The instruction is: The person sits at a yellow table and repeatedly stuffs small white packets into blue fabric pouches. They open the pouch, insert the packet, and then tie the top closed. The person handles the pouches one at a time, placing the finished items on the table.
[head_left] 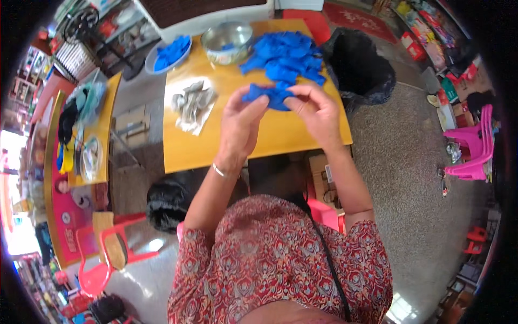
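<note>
Above the yellow table (243, 129), a blue, soft cloth-like piece (276, 98) is held up between my two hands. My left hand (243, 116) pinches its left end with thumb and fingers. On the other end, my right hand (317, 110) has a similar pinch. Just beyond them lies a heap of similar blue pieces (283, 51), bunched and overlapping. A shiny metal bowl (226, 55) stands left of the heap, with a bit of blue inside. Farther left, a pale basin (148, 63) holds more blue pieces. Crumpled greyish pieces (194, 102) lie on white paper nearer me.
A large bin lined with a black bag (372, 97) stands against the table's right side. At the left, a narrow side table (105, 113) carries bags and a small container. A red chair (97, 275) is at lower left, pink stools (475, 143) at far right.
</note>
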